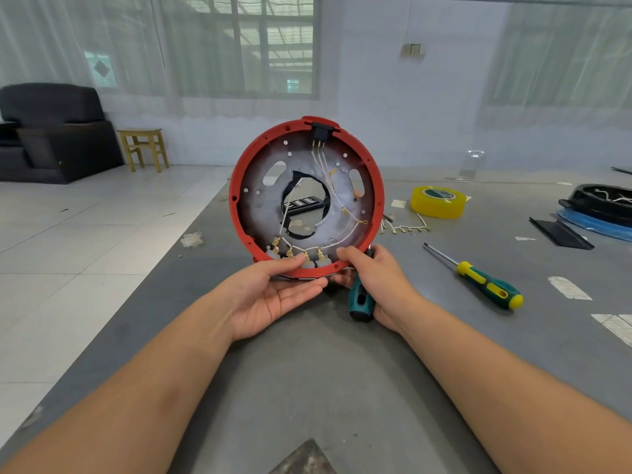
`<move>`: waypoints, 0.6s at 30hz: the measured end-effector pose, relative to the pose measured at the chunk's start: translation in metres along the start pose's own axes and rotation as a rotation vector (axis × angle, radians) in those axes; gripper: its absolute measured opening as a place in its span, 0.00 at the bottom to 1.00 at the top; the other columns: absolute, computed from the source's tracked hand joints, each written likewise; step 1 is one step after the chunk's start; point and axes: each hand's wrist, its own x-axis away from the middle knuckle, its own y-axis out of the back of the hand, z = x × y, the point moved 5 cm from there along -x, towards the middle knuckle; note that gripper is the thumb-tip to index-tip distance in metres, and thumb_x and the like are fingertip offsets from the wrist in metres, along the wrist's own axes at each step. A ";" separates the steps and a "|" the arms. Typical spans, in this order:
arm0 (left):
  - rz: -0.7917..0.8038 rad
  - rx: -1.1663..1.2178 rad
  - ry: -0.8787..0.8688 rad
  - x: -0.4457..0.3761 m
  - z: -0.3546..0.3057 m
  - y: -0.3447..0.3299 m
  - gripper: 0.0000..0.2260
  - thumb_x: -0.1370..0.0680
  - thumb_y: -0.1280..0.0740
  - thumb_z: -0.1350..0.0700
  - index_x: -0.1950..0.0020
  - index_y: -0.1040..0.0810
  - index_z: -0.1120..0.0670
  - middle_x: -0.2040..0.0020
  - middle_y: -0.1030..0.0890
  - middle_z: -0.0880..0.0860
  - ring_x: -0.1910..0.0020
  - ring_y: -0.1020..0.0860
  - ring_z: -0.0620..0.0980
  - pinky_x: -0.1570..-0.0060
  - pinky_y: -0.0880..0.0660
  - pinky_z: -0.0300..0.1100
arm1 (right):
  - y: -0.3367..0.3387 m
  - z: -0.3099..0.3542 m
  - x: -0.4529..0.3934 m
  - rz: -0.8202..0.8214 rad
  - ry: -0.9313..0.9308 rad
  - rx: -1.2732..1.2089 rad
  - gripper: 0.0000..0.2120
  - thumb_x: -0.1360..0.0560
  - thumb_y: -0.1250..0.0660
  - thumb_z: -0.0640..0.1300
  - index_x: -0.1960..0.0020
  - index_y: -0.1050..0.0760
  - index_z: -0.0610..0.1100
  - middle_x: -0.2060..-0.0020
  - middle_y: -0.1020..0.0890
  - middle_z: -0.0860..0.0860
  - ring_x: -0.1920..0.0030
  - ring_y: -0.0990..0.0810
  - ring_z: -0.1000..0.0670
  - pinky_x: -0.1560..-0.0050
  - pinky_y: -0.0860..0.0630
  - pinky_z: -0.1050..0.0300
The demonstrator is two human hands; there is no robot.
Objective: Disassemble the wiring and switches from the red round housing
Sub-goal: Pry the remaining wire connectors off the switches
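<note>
The left hand (273, 295) cups the near rim of the red round housing (239, 186) from below, fingers nearly straight, thumb pressing the edge, propping it upright so the white wiring (337, 242) and brass terminals (290, 252) face the person; the right hand (379, 285) steadies the rim while curled around a teal screwdriver (359, 302), likely kept ready; a yellow-green screwdriver (485, 278) lies right on the grey table (307, 388)

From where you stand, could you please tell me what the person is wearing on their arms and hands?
Nothing shows on either. The left hand and right hand are bare, with no gloves, rings, watch or bands in view. Both forearms are bare as far as the frame's lower edge; no sleeve or cuff appears.
</note>
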 end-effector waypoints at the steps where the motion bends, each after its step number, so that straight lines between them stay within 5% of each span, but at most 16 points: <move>1: 0.001 -0.007 0.003 0.001 -0.001 0.001 0.15 0.31 0.22 0.61 0.47 0.13 0.66 0.40 0.16 0.69 0.43 0.14 0.66 0.53 0.14 0.51 | 0.000 0.000 0.001 0.005 -0.006 0.005 0.12 0.23 0.28 0.41 0.43 0.26 0.39 0.58 0.12 0.44 0.61 0.13 0.47 0.63 0.19 0.61; 18: -0.012 -0.032 0.033 0.003 -0.002 0.003 0.09 0.29 0.24 0.63 0.51 0.11 0.64 0.41 0.15 0.68 0.45 0.13 0.63 0.56 0.14 0.50 | 0.001 0.002 0.001 -0.010 0.054 0.111 0.04 0.21 0.31 0.42 0.50 0.23 0.42 0.63 0.13 0.47 0.66 0.15 0.51 0.66 0.21 0.63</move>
